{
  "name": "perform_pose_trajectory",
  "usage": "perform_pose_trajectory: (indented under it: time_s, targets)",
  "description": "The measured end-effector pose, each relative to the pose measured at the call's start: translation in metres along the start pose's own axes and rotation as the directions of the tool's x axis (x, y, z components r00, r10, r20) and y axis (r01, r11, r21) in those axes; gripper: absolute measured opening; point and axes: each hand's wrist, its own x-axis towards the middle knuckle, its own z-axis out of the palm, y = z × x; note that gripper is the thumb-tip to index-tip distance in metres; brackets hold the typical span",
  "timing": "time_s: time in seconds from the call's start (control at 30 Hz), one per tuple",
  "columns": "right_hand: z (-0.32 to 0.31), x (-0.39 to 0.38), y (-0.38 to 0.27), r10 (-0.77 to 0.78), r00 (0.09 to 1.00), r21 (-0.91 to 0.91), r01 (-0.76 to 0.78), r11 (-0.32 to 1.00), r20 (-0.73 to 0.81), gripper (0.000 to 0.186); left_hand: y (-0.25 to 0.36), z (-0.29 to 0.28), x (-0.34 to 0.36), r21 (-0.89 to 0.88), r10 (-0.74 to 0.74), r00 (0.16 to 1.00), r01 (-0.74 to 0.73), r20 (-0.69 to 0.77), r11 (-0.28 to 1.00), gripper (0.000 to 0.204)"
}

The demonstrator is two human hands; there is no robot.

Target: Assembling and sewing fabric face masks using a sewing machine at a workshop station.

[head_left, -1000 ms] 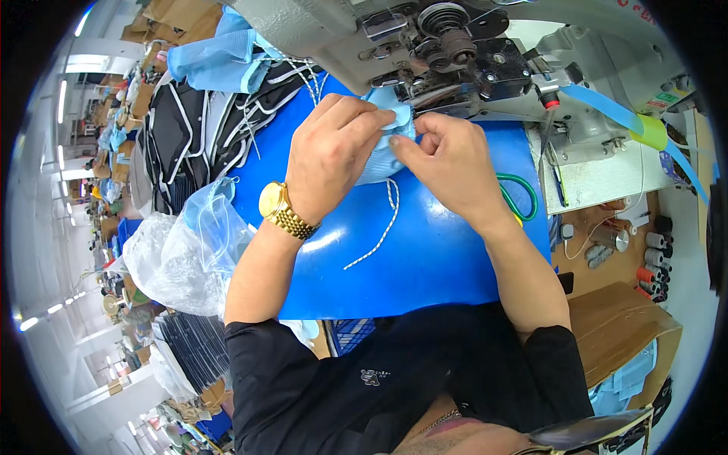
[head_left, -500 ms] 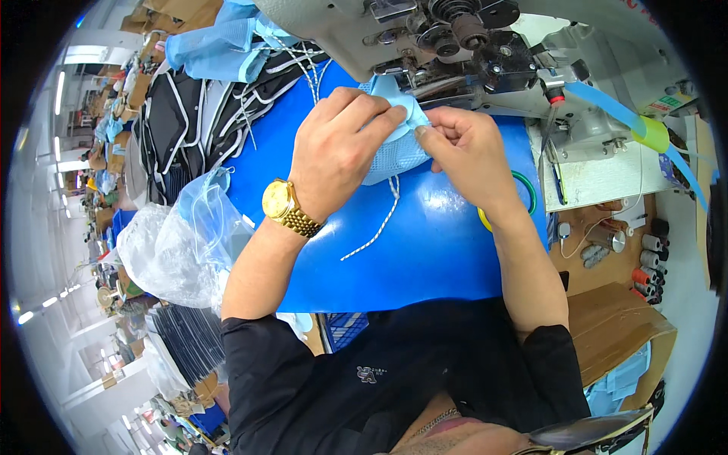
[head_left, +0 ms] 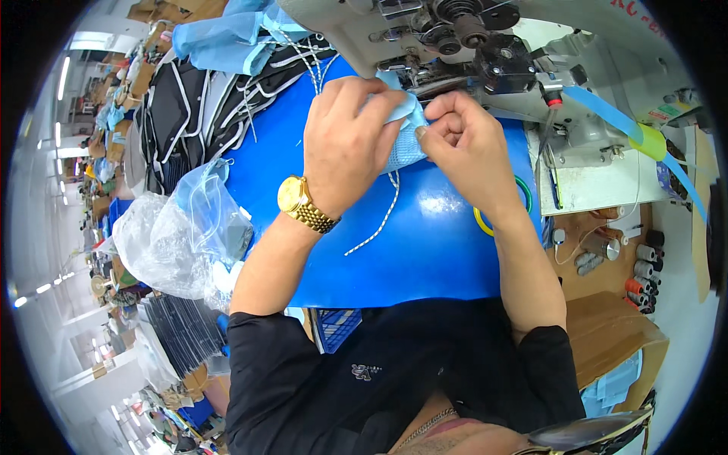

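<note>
A light blue piece of mesh fabric [head_left: 406,152] lies under the head of a sewing machine [head_left: 455,72], a striped drawstring [head_left: 377,231] trailing from it onto the blue table top. Over the fabric's left part my left hand [head_left: 351,136] curls, its fingers pressing a fold; a gold watch sits on that wrist. Opposite it, my right hand [head_left: 464,148] pinches the fabric's right edge between thumb and forefinger. The machine's needle area is partly hidden behind the fingers and the cloth.
Black pieces with pale piping [head_left: 178,114] and more blue mesh [head_left: 216,42] are heaped at the far left. Clear plastic bags [head_left: 163,246] lie beside the table. Blue tape [head_left: 603,110] feeds in from the right. Thread spools [head_left: 644,269] and a cardboard box [head_left: 614,326] stand at the right.
My left hand has shifted slightly right and forward, closer to my right hand. It now covers more of the fabric. My right hand keeps its pinch at the edge.
</note>
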Motion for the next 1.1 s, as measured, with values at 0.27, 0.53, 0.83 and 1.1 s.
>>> perform_pose_trajectory:
  time_s: [0.27, 0.53, 0.83, 1.1]
  targets:
    - [-0.007, -0.001, -0.025, -0.045, 0.98, -0.36, 0.115, 0.926, 0.195, 0.016, -0.006, -0.009, 0.005, -0.078, -0.002, 1.0, 0.004, 0.019, 0.997, 0.022]
    - [0.003, -0.039, 0.003, -0.264, 0.934, -0.344, 0.337, 0.876, 0.241, 0.017, -0.009, -0.009, -0.008, -0.04, 0.07, 0.988, -0.065, 0.136, 0.997, 0.023]
    - [0.013, -0.015, 0.012, 0.051, 0.975, 0.104, -0.029, 0.994, -0.215, 0.023, -0.011, -0.003, -0.008, -0.083, 0.063, 0.992, -0.054, 0.108, 0.995, 0.024]
    - [0.005, -0.002, 0.01, 0.088, 0.988, 0.25, -0.119, 0.961, 0.129, 0.02, -0.014, -0.007, -0.004, -0.068, 0.113, 0.989, -0.106, 0.097, 0.992, 0.024]
